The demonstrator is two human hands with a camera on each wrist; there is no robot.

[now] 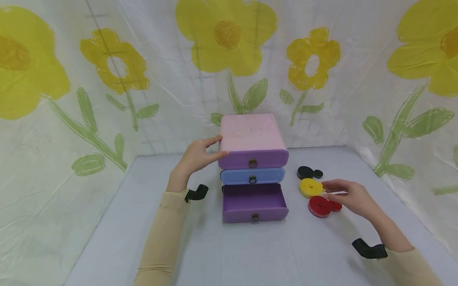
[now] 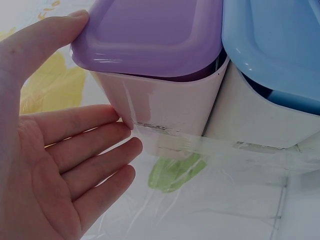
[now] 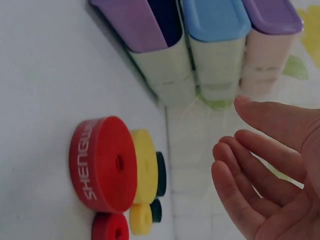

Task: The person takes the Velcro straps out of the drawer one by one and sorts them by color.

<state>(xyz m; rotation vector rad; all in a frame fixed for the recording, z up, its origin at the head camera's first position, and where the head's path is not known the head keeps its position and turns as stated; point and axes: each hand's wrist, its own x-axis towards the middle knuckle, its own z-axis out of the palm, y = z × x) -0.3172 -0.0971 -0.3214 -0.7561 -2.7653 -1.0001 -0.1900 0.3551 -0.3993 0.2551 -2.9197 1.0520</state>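
My left hand (image 1: 198,159) is at the left side of a small stacked drawer cabinet (image 1: 250,131) with a pink top. Its thumb touches the front corner of the upper purple drawer (image 1: 236,159), and its straight fingers lie against the pink side. Below sit a blue drawer (image 1: 232,177) and a lower purple drawer (image 1: 237,216), which is pulled out with nothing visible inside. My right hand (image 1: 352,194), fingers relaxed and holding nothing, hovers beside a large red roll (image 3: 110,165) with white lettering and a large yellow roll (image 1: 307,186).
Small red (image 3: 109,229) and yellow (image 3: 141,219) rolls stand by the large ones. Farther back lie a large black roll (image 1: 305,172) and a small black roll (image 1: 318,174). A white sheet (image 1: 161,59) painted with yellow flowers encloses the pale table (image 1: 143,198).
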